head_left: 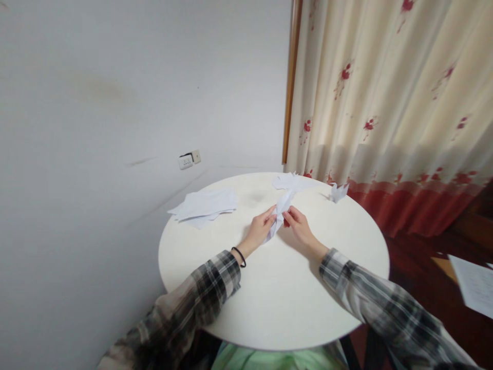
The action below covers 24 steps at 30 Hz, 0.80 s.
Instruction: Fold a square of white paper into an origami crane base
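Note:
A narrow folded piece of white paper (282, 206) is held just above the middle of a round white table (269, 303). My left hand (261, 227) pinches its lower left side, fingers closed on it. My right hand (297, 222) pinches it from the right, fingers also closed on the paper. Both arms wear plaid sleeves, and a black band sits on the left wrist.
A loose stack of white sheets (206, 205) lies at the table's left. More folded white paper (287, 181) sits at the far edge, a small folded paper figure (338, 192) to its right. A flowered curtain (389, 103) hangs behind; a wall socket (188, 160) is left.

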Available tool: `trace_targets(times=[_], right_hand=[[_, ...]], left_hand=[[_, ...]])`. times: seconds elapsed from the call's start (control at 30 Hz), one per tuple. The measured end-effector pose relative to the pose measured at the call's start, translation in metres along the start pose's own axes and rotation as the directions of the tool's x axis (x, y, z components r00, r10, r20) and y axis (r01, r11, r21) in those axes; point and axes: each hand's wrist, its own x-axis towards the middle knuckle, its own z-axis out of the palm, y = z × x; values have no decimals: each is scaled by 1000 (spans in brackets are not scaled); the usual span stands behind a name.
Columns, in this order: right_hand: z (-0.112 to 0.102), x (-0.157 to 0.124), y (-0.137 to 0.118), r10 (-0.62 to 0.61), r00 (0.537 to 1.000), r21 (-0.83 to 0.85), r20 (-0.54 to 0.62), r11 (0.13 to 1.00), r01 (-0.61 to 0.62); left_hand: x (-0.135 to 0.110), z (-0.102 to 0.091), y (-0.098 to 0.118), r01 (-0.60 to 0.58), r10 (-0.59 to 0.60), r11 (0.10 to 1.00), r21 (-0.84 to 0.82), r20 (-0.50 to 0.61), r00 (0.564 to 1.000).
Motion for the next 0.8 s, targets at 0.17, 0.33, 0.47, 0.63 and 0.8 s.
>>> trace_targets(times=[0.17, 0.33, 0.47, 0.63, 0.8], right_hand=[[-1, -1, 1, -13, 1000, -8, -4, 1000, 13], [-2, 0, 1, -15, 1000, 4, 13, 1000, 14], [-2, -1, 1, -15, 1000, 18, 12, 1000, 15], [-2, -1, 0, -18, 1000, 6, 15, 1000, 18], [-1, -1, -3, -24, 999, -8, 28, 1000, 24]], left_hand=[[2, 0, -11, 28, -25, 999, -44, 71, 997], [2, -1, -12, 43, -38, 998, -55, 97, 995], [1, -1, -10, 37, -29, 996, -80, 108, 994], [2, -1, -11, 41, -36, 997, -59, 85, 996], [2, -1, -11, 13, -12, 1000, -16, 73, 997]])
